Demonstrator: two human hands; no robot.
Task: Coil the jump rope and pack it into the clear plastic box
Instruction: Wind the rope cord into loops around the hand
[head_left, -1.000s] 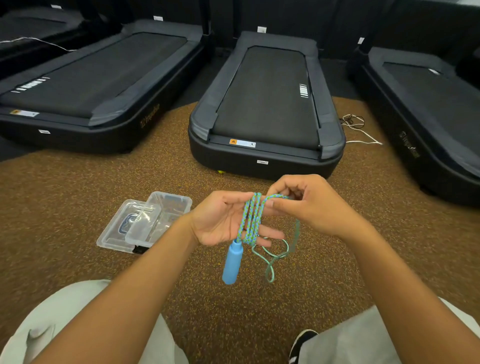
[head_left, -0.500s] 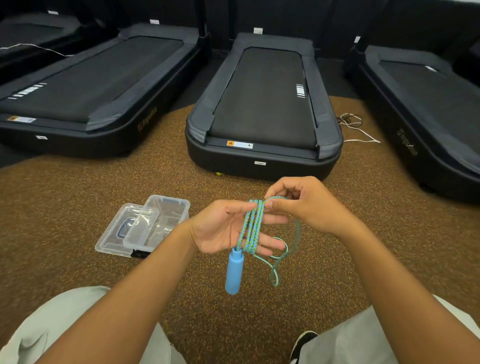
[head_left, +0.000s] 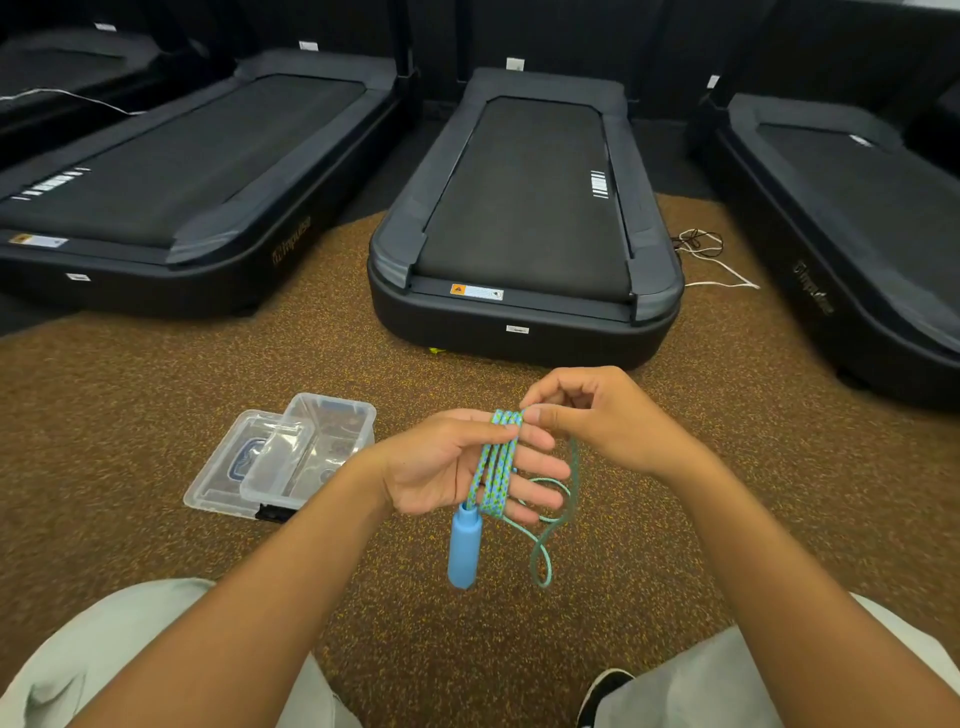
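Note:
A blue-green braided jump rope (head_left: 494, 467) is wound in several turns around the fingers of my left hand (head_left: 447, 465), which is held palm up. One blue handle (head_left: 462, 548) hangs below that hand. My right hand (head_left: 597, 421) pinches the rope at the top of the coil, by my left fingertips. A loose loop of rope (head_left: 550, 530) dangles below both hands. The clear plastic box (head_left: 311, 452) sits open on the floor to the left, resting partly on its clear lid (head_left: 228, 467). The second handle is not in view.
I sit on speckled brown carpet (head_left: 130, 415), my knees in pale trousers (head_left: 104, 649) at the bottom edge and a black shoe (head_left: 602, 691) between them. Three black treadmills, the middle one (head_left: 524, 218), stand ahead. White cables (head_left: 711, 260) lie right of it.
The coil on my left hand has tightened slightly and the hanging loop has grown shorter. My right hand has shifted a little closer to the left fingertips.

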